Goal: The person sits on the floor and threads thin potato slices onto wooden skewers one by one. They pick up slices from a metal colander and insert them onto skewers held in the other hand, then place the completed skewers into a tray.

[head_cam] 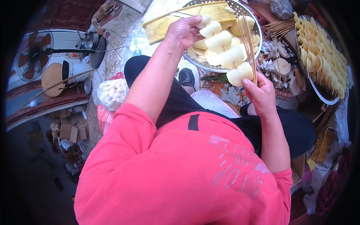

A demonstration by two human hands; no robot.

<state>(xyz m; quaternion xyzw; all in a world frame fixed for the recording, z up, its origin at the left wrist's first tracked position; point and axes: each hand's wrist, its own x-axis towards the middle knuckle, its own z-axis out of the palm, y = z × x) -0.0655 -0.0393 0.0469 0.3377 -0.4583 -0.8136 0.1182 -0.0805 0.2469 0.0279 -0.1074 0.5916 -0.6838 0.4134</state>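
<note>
My left hand (pixel 185 32) pinches the topmost pale slice at the far end of a skewer of potato slices (pixel 225 46). Several thin, curved slices are threaded along that stick, with gaps between them. At the near end, my right hand (pixel 261 94) grips the lowest slice between thumb and fingers. The same hand holds a bundle of bare bamboo skewers (pixel 247 42), which points away from me. Beneath the skewer is a perforated metal colander (pixel 259 36) with loose potato slices (pixel 213 57) in it. A yellow wooden board, perhaps a slicer (pixel 166 25), lies across its rim.
At the right, a metal tray (pixel 323 94) carries rows of loaded potato skewers (pixel 320 53). Nearby lie more bamboo sticks (pixel 279 27), oyster mushrooms (pixel 270 66) and a knife handle (pixel 298 76). Vegetable peelings (pixel 216 87) litter the floor. A filled plastic bag (pixel 113 94) sits left of my knee.
</note>
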